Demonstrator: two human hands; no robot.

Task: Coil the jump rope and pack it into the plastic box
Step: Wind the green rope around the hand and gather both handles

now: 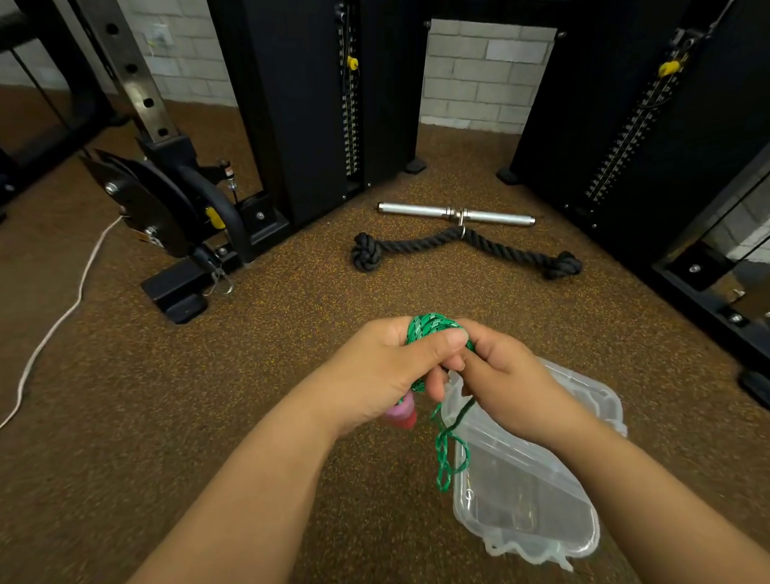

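Above the floor (204,432), rope bundle held over the box.
L hand (378,371) fingers wrapped round green jump rope (429,327) coil; R hand (506,383) pinches the loose tail. Plastic box (529,497) lies open just below-right, nearer R hand.

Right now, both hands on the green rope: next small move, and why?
Probably wrap the loose tail onto the coil once more. The left hand clamps the green jump rope bundle, the right hand pinches a strand, and a length of rope hangs free over the clear plastic box, so it isn't ready to pack.
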